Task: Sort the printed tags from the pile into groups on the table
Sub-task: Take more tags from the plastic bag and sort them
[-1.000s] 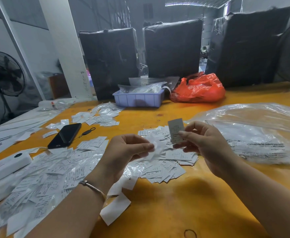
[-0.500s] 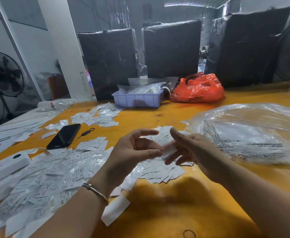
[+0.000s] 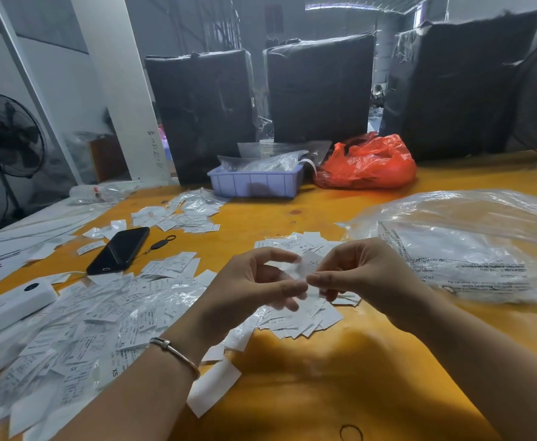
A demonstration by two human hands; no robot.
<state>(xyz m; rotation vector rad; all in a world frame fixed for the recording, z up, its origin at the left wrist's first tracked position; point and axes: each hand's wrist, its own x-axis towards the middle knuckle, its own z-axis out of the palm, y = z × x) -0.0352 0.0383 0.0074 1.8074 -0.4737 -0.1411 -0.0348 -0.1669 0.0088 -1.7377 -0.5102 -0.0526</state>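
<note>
"XS" — on pile tag point(image 3: 114, 373)

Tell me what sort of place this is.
Probably a warehouse or garment packing floor: tall black-wrapped bales stand behind the yellow worktable, loose size tags are heaped across it, and a standing fan sits by bare walls.

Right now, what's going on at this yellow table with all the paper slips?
A person is sorting small white printed tags. Both hands meet above the table: the left hand and right hand pinch a blurred white tag between their fingertips. A big loose pile of tags lies at the left, a smaller sorted group sits under the hands, and another group lies farther back by the black smartphone.
</note>
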